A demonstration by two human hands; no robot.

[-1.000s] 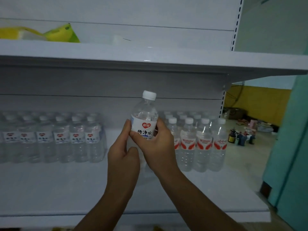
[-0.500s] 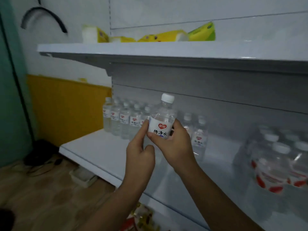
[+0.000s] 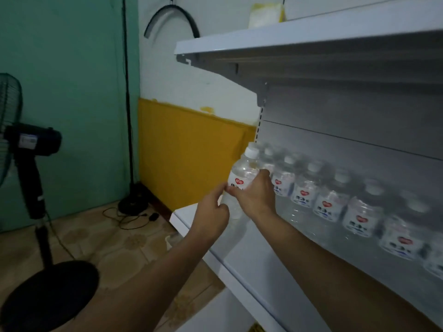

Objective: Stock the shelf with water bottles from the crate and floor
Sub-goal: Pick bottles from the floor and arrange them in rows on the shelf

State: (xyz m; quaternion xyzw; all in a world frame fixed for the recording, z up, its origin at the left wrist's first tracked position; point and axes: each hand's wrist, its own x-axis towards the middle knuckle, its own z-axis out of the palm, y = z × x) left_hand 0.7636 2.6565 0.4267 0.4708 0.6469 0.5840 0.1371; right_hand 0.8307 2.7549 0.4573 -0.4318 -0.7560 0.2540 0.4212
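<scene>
We hold one bottle (image 3: 243, 174) upright in both hands at the left end of the shelf (image 3: 268, 267): our right hand (image 3: 257, 196) wraps its label, our left hand (image 3: 212, 209) pinches its lower side. It hangs beside the row of bottles (image 3: 335, 200) standing along the back.

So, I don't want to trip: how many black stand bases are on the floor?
2: the fan's big base in the left foreground, and a smaller pole base in the far corner. Others may be out of view.
</scene>
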